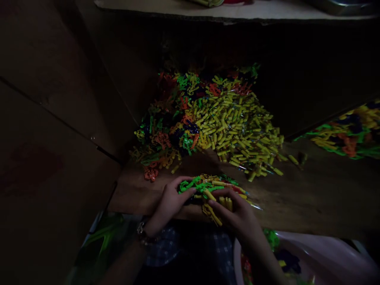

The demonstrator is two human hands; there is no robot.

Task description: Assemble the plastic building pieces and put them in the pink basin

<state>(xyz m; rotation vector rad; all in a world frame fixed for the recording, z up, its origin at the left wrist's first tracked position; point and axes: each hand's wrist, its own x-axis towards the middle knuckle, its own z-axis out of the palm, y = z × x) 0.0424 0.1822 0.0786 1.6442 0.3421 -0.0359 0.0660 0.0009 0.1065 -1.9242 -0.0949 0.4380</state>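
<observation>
At the front edge of a wooden tabletop, my left hand (171,202) is closed on a bright green plastic piece (194,186) with a branching outline. My right hand (234,208) pinches a short yellow tube (209,194) against the green piece. Under and around both hands lie more yellow tubes (227,203), orange-yellow plastic pieces (211,213) and some with clear thin ends. The dim light hides their finer shape.
Behind the hands, a large heap of yellow tubes (234,122) adjoins a tangle of coloured plastic pieces (162,138). Another coloured pile (350,134) lies at right. A pink basin (323,253) with pieces stands below right. A pale shelf (166,11) overhangs the table (297,202).
</observation>
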